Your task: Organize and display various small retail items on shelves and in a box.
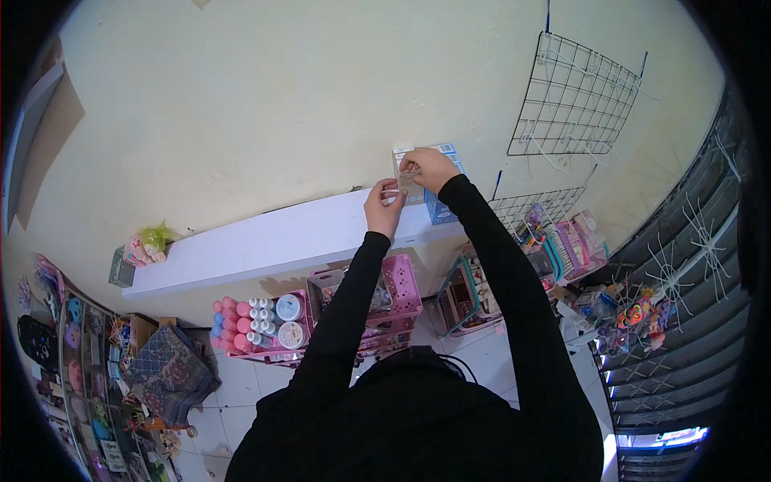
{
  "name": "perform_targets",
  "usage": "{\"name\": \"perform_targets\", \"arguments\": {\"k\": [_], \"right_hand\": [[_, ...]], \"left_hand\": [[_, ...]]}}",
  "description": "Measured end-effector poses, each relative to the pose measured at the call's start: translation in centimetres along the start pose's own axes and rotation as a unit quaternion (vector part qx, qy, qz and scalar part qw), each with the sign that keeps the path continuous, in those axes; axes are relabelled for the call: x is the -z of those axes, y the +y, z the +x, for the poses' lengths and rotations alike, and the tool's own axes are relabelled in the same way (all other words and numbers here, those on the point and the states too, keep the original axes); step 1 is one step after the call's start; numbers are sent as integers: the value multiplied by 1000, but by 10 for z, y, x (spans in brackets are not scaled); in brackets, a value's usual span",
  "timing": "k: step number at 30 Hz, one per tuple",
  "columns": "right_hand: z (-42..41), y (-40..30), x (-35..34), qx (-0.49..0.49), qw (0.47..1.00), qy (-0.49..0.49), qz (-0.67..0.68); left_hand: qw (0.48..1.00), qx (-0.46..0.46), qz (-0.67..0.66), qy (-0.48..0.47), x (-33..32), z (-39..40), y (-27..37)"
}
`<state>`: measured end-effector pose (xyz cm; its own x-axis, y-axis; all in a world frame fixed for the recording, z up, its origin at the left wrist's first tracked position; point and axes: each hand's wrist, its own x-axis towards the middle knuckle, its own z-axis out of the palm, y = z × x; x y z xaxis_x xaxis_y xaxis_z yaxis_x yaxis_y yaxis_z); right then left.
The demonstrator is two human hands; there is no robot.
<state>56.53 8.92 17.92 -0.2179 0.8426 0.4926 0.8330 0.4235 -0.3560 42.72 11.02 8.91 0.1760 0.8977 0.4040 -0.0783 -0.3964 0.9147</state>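
Note:
My right hand (429,167) is raised in front of a box (412,197) with a brownish face and printed edges. Its thumb and fingers pinch what looks like a thin, clear piece (409,174) against that face. Just below and to the left, my left hand (384,208) has its fingers curled near the box's left edge; whether it grips something thin cannot be made out. A blue printed box (443,208) stands right beside, partly behind my right wrist. Both boxes rest at the right end of a white wall shelf (283,232).
Dolls (150,244) sit at the shelf's left end. Below stand a pink basket (409,289) and several bottles and tubs (289,319). Wire grids (578,96) with hooks hang on the right wall, near stationery bins (566,241). A glass display case (84,373) is at left.

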Motion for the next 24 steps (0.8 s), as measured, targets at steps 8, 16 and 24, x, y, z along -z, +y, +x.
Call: {"name": "perform_targets", "arguments": {"k": [8, 16, 24], "right_hand": [[-9, 3, 5, 14, 1000, 1, -19], [-14, -8, 11, -8, 999, -13, -35], [-27, -20, 21, 8, 998, 46, -42]], "left_hand": [[999, -20, 31, -1, -3, -6, 9], [1000, -10, 9, -4, 1, -5, 10], [995, -89, -7, 50, 7, -2, 32]]}}
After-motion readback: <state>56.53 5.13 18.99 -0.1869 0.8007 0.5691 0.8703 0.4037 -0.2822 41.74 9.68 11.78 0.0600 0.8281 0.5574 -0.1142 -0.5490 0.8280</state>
